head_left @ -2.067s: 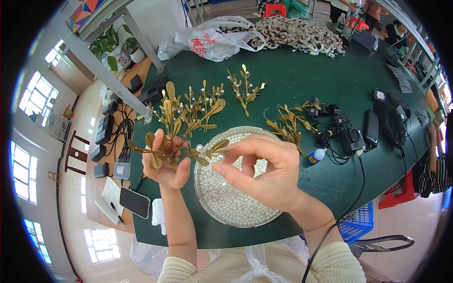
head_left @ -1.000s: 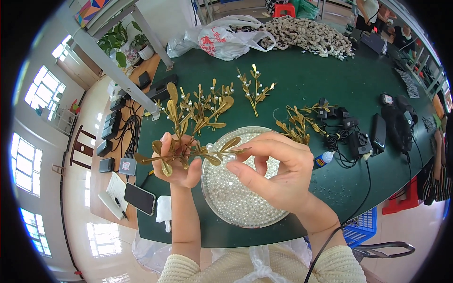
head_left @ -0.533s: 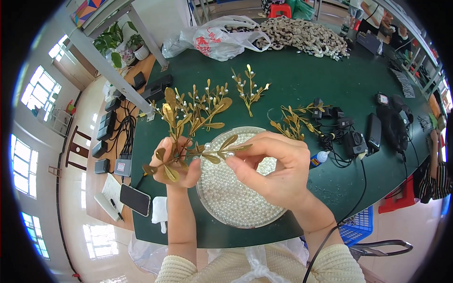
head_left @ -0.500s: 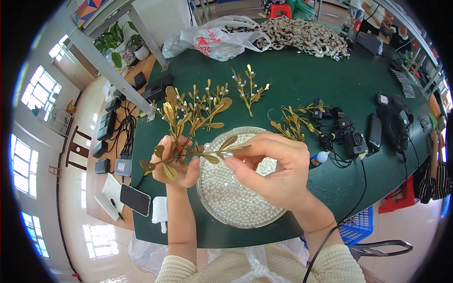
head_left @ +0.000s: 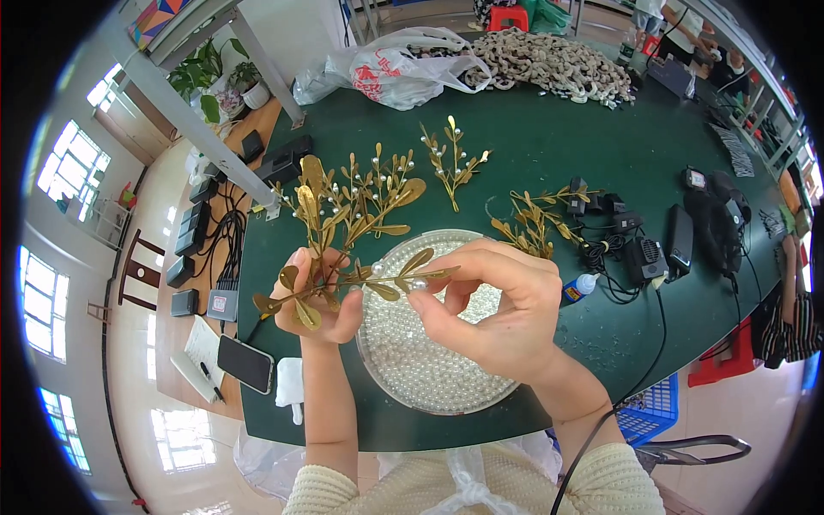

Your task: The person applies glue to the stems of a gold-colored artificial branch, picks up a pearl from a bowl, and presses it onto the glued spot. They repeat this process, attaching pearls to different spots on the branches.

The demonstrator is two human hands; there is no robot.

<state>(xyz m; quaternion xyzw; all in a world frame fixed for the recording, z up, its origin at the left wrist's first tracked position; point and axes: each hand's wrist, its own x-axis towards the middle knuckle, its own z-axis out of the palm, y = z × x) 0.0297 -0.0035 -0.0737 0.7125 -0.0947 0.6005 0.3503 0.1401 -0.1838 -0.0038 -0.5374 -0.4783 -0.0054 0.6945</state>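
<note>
My left hand (head_left: 326, 333) is closed around the stem of a gold metal leaf branch (head_left: 421, 259), whose side twig points right. At that twig, thumb and forefinger of my right hand (head_left: 506, 313) pinch a small white pearl bead (head_left: 419, 284) against or beside the leaves; whether it is attached is hidden. Below both hands lies a round dish (head_left: 446, 414) full of loose pearl beads. More gold branches with pearls rest beyond: one (head_left: 455, 176) at the centre and another leafy one (head_left: 534, 227) to the right. Leaves above my left hand overlap, so where the held branch ends is unclear.
A small glue bottle (head_left: 580, 288) lies right of the dish, near black chargers and cables (head_left: 644, 257). Plastic bags (head_left: 412, 73) and a heap of beige chain-like pieces (head_left: 549, 64) cover the far edge. A phone (head_left: 246, 364) lies at the left edge. A dark cable passes my right forearm.
Both hands keep almost the same pose. The held branch has shifted very slightly, and the pearl stays at my right fingertips.
</note>
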